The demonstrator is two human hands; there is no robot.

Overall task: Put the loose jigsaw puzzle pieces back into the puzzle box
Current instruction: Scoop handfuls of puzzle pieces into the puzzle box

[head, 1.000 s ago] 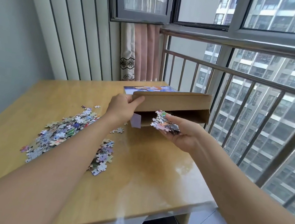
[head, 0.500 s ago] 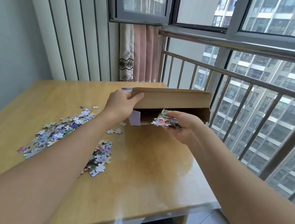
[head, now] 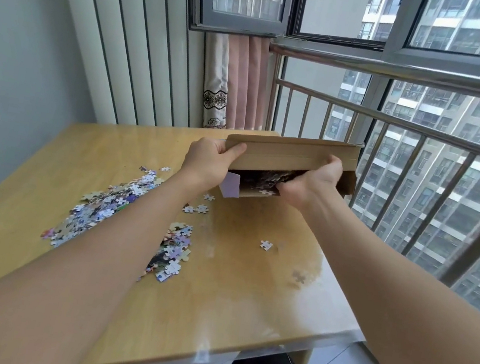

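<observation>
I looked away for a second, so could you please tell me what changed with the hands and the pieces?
The right hand carried its handful forward into the box; pieces now lie inside and the hand sits at the opening. A stray piece has appeared on the table. The left hand still holds the flap up; the pile is unchanged.

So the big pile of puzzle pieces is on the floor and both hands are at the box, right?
Not quite. The head view shows the big pile of puzzle pieces lying on the wooden table, not on the floor. The rest is right: the left hand and the right hand are both at the box.
</observation>
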